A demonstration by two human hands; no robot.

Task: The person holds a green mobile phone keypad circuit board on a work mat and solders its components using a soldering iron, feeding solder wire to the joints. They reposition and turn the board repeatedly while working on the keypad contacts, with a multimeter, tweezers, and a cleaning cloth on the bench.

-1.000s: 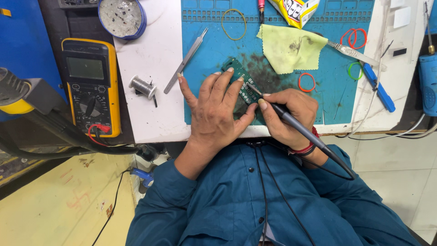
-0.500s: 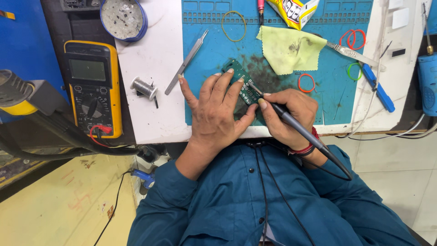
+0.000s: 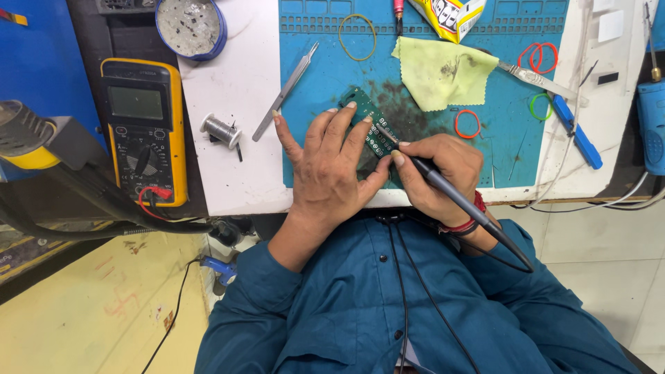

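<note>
A round blue tin (image 3: 191, 28) sits far up and to the left of the hands, and it is full of grey bits. A yellow packet (image 3: 449, 12) lies at the top edge, above the right hand.

The left hand (image 3: 325, 166) lies flat with its fingers spread out. It is not shut on anything; its grip is loose, and the fingertips press down on a small green board (image 3: 370, 128). The right hand (image 3: 436, 173) has its grip closed around a dark soldering pen (image 3: 450, 197), held like a pencil. The pen's tip touches the board, just in front of the right fingers. The board lies on a blue mat (image 3: 332, 76) on the white surface (image 3: 235, 90), between the two hands.

Both hands rest close to the near edge of the surface. To the left of the left hand are silver tweezers (image 3: 285, 90), a small wire spool (image 3: 220, 129) and a yellow meter (image 3: 144, 128). Above the right hand lies a yellow cloth (image 3: 440, 73), with open mat around it. Coloured rubber bands (image 3: 467, 123) lie to the right
</note>
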